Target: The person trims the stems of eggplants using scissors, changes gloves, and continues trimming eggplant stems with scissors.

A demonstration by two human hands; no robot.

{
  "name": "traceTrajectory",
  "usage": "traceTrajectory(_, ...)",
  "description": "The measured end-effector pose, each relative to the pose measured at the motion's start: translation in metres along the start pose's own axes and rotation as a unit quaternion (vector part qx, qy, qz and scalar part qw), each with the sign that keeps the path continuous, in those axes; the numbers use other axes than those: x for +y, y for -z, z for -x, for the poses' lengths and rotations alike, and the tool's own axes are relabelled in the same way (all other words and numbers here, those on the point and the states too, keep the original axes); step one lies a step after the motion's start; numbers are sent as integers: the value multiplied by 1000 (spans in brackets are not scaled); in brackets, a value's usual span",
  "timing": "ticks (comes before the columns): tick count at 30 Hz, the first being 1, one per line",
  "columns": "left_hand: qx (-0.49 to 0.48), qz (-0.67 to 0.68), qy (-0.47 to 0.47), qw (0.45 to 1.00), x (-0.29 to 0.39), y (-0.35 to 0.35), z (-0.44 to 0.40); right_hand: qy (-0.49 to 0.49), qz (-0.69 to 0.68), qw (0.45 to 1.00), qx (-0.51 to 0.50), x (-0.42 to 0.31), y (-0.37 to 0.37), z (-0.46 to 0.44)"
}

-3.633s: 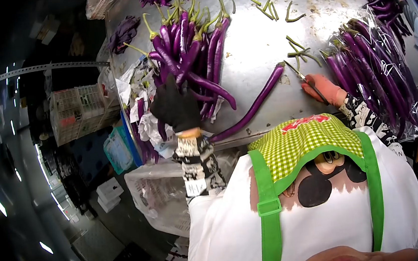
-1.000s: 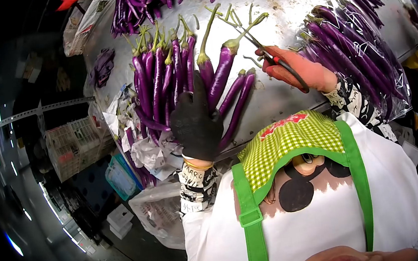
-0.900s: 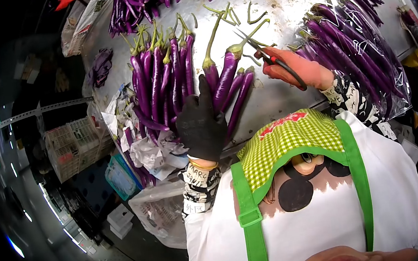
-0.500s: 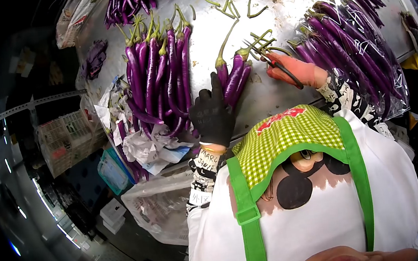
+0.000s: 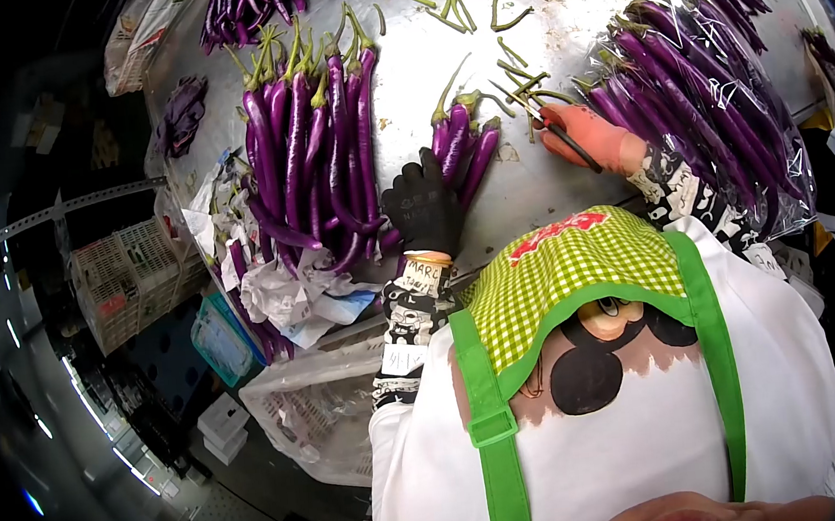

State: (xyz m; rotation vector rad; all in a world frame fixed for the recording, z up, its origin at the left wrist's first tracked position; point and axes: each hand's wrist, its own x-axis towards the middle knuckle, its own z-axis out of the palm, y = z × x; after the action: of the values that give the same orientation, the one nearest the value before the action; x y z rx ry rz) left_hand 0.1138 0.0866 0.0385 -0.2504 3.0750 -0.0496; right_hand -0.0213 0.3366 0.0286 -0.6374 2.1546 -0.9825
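My left hand (image 5: 422, 205), in a black glove, is closed around a few purple eggplants (image 5: 457, 142) on the metal table. Their green stem ends point away from me, one stem long and thin. In an orange glove, my right hand (image 5: 592, 138) grips a pair of scissors (image 5: 564, 134) with dark handles. The scissor blades point up and left, to the right of the held eggplants and apart from them. Cut green stems (image 5: 521, 77) lie around the blade tips. Left of my left hand rests a row of long eggplants (image 5: 301, 146) with stems on.
A clear plastic bag of eggplants (image 5: 698, 98) lies to the right. More eggplants (image 5: 247, 6) are at the far edge. Crumpled paper (image 5: 280, 292) sits at the table's near left, above a plastic-lined crate (image 5: 311, 411). Loose stems (image 5: 454, 11) are scattered on the metal table (image 5: 576, 24).
The held eggplants have spread apart, and the middle one's stem looks shorter. The scissors have come away from its stem, with my right hand slightly lower.
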Motion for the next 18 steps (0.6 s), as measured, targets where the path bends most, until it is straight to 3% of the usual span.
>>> traceTrajectory(2,31,-8,-9,999,0,-5,2,17,-17,1000,-12,-11,6,6)
traceTrajectory(9,103,-47,-42,993,2,-16,17,-76,12,976,-205,-58,31,-12)
traceTrajectory(13,133,-25,-45,990,4,-24,21,-94,7,968,-232,-66,26,-29)
traceTrajectory(18,99,-37,-45,993,6,-25,22,-57,72,956,-277,-57,17,-59)
